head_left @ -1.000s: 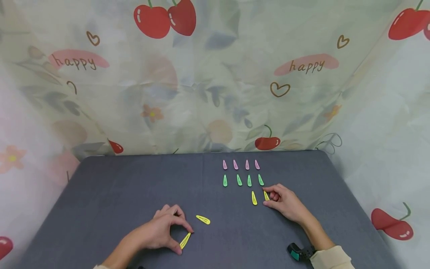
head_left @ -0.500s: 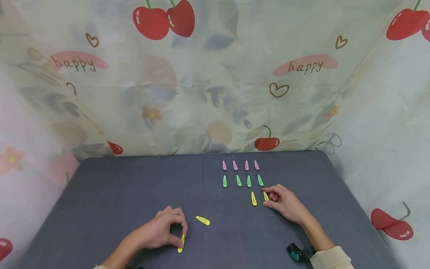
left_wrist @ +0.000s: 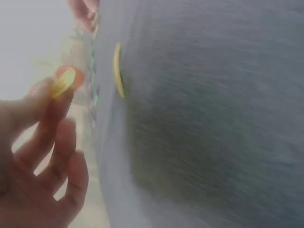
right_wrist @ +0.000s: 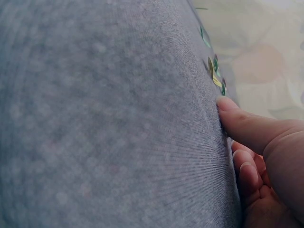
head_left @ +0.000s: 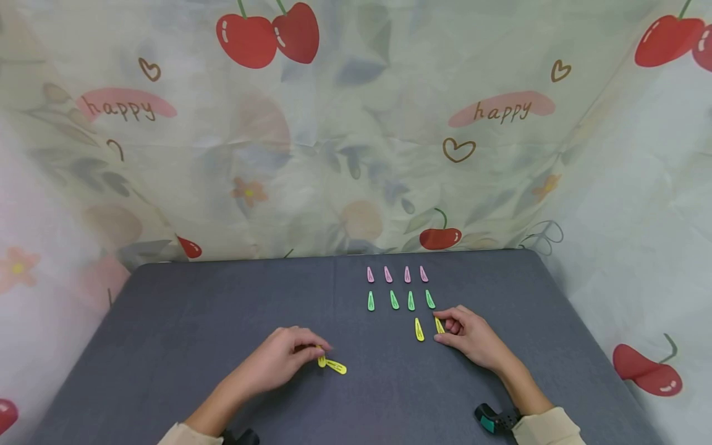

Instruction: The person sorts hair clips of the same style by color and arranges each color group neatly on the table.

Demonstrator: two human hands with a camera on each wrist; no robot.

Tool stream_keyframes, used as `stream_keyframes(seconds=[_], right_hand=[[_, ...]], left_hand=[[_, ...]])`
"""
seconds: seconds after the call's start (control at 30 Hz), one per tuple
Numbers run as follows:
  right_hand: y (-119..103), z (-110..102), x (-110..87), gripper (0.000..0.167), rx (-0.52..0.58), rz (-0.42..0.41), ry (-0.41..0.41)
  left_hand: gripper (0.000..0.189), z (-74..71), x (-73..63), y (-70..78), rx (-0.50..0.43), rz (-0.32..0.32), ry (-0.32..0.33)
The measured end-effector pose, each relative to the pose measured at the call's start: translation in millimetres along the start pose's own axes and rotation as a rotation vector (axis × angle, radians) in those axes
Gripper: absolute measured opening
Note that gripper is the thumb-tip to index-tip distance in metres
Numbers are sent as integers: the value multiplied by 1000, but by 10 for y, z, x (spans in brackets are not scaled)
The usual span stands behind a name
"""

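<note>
My left hand (head_left: 286,361) pinches a yellow snap hair clip (left_wrist: 64,84) between thumb and fingertips, raised off the cloth in the left wrist view. Just right of it, another yellow clip (head_left: 336,367) lies slanted on the table. At the right, my right hand (head_left: 470,334) holds a yellow clip (head_left: 439,325) by its two ends with thumb and index finger, down on the table. Beside that clip lies one more yellow clip (head_left: 419,329). In the right wrist view the thumb (right_wrist: 232,114) hides the held clip.
Behind the yellow clips runs a row of several green clips (head_left: 411,301), and farther back a row of several pink clips (head_left: 407,274). All lie on a dark grey cloth-covered table (head_left: 222,309). A patterned curtain (head_left: 334,123) hangs along the back and sides.
My left hand has lifted its yellow clip and moved right and away from me, up to the loose yellow clip. The right hand has stayed in place.
</note>
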State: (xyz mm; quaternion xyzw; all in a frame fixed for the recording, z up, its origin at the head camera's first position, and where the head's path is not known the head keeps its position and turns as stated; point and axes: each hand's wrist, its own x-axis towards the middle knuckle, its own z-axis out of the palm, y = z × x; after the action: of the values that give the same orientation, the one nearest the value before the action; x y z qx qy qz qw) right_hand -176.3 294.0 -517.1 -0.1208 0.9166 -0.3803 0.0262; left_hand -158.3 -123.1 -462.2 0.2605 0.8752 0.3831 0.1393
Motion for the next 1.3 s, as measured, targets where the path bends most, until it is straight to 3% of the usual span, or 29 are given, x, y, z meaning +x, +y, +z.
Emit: stream_keyframes(seconds=[0.2,0.4,0.67,0.93,1.1,1.3], right_hand=[[17,27,3,42,1,4,0],[17,58,-6,42,8,11,-9],[12,51,2,42,10,9,-10],[17,56,25,42,2,9,-3],[14,40,23,43,3,9,-6],[19,10,22,43,-2,6,-1]], left_hand=[[19,63,200,193,20,-46,90],[14,197,392,377,28,-40,168],[8,480,787,502,-98,-105,275],[5,785,1101,566,-108,-218,303],[6,922,1203,569,-102,-259,326],[8,1054,1268,604,-9,-315,351]])
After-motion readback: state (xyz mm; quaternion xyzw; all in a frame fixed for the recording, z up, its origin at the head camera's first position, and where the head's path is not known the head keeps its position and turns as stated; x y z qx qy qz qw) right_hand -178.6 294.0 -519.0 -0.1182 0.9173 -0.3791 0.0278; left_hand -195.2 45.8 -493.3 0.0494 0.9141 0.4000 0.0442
